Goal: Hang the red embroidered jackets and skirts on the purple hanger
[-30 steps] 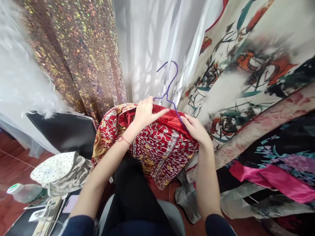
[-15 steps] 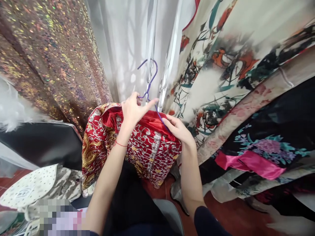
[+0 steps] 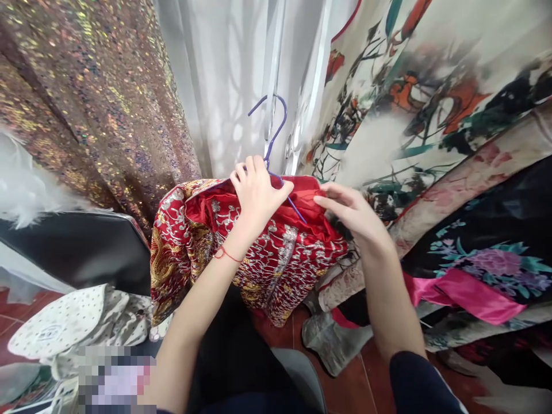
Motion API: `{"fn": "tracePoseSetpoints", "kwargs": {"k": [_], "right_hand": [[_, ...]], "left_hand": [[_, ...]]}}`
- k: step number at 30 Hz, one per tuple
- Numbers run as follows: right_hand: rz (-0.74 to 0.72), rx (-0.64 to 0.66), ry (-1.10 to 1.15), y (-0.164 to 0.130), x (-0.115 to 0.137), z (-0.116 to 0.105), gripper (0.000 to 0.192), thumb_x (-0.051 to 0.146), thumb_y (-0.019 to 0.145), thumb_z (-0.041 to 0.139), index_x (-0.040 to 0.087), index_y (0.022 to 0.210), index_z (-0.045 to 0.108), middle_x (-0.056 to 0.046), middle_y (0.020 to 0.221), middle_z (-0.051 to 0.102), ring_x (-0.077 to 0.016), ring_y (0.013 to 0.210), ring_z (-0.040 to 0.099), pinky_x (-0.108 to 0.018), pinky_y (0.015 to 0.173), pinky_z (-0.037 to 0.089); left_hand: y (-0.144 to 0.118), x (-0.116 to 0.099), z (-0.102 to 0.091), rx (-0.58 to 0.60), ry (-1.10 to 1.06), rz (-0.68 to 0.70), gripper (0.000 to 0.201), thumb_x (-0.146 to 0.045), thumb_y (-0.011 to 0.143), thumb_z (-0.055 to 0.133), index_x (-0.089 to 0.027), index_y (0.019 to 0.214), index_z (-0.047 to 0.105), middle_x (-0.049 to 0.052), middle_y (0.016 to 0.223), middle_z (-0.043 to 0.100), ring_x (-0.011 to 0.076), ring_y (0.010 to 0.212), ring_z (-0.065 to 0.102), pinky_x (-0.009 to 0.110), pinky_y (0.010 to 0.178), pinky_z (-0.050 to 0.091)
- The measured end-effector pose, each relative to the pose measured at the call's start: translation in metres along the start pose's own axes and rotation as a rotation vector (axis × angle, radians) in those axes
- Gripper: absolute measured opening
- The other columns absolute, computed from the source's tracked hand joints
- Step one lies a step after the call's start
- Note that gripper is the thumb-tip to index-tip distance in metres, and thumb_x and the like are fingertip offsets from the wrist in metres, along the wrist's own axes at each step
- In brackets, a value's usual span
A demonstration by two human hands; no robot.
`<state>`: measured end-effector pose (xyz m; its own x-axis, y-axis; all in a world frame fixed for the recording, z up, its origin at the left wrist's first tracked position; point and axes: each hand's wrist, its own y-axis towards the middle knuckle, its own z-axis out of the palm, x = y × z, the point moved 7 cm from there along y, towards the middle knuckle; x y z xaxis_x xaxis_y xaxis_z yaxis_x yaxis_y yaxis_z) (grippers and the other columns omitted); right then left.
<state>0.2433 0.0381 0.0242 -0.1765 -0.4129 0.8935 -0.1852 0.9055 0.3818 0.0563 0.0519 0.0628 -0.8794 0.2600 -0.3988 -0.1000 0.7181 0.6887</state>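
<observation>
A purple clothes hanger [image 3: 282, 123] reaches up out of the neck of a red garment [image 3: 276, 270] embroidered in silver and gold. My left hand [image 3: 259, 187], a thin red string around its wrist, grips the hanger just below the hook. The hanger's right arm end shows against the red lining, and its left arm runs partly inside the garment. My right hand [image 3: 345, 210] pinches the garment's edge on the right, with thumb and fingertips on the red cloth. Gold-patterned sleeve cloth hangs at the garment's left.
A sequinned cloth [image 3: 107, 86] hangs at the left beside white curtains [image 3: 215, 69]. Floral-printed fabric [image 3: 414, 115] and a black embroidered garment [image 3: 495, 230] hang at the right. A black chair back [image 3: 77, 247] and dotted white cloth [image 3: 64, 322] are at the lower left.
My right hand has moved right, off the hanger's arm and onto the garment's edge, drawing the cloth rightward. My left hand has shifted slightly right and closed around the hanger's neck.
</observation>
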Motion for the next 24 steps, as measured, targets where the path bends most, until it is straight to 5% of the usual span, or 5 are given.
{"fn": "tracePoseSetpoints", "kwargs": {"k": [6,10,17,24], "right_hand": [[-0.024,-0.004,-0.082,-0.015,-0.011,0.011,0.029,0.054,0.087,0.067,0.025,0.091,0.064,-0.001,0.090,0.072,-0.0184,0.083,0.067,-0.032,0.078,0.056],[-0.117,-0.193,-0.179,-0.027,-0.009,-0.004,0.025,0.048,0.090,0.065,0.024,0.099,0.067,-0.004,0.098,0.073,-0.0198,0.089,0.068,-0.034,0.084,0.056],[-0.316,-0.323,-0.557,-0.049,0.015,-0.017,0.016,0.034,0.094,0.060,0.023,0.102,0.068,-0.004,0.096,0.073,-0.0187,0.085,0.069,-0.032,0.082,0.054],[-0.395,-0.474,-0.619,-0.074,-0.003,-0.023,0.015,0.029,0.095,0.059,0.023,0.103,0.069,-0.005,0.094,0.074,-0.0187,0.082,0.071,-0.030,0.076,0.056]], "left_hand": [[0.001,0.005,0.005,-0.054,-0.075,0.025,0.044,-0.045,0.076,0.068,-0.016,0.107,0.056,0.018,0.116,0.062,0.0420,0.117,0.051,0.056,0.103,0.039],[0.001,0.008,0.006,-0.096,-0.142,0.071,0.043,-0.048,0.076,0.070,-0.018,0.102,0.055,0.017,0.111,0.063,0.0420,0.116,0.052,0.056,0.101,0.040],[0.007,0.011,0.004,-0.110,-0.141,0.093,0.037,-0.045,0.074,0.072,-0.019,0.093,0.055,0.012,0.098,0.065,0.0349,0.104,0.058,0.051,0.099,0.044],[0.011,0.012,0.014,-0.124,-0.148,0.080,0.037,-0.046,0.074,0.074,-0.018,0.091,0.057,0.012,0.096,0.065,0.0345,0.104,0.059,0.050,0.099,0.045]]}}
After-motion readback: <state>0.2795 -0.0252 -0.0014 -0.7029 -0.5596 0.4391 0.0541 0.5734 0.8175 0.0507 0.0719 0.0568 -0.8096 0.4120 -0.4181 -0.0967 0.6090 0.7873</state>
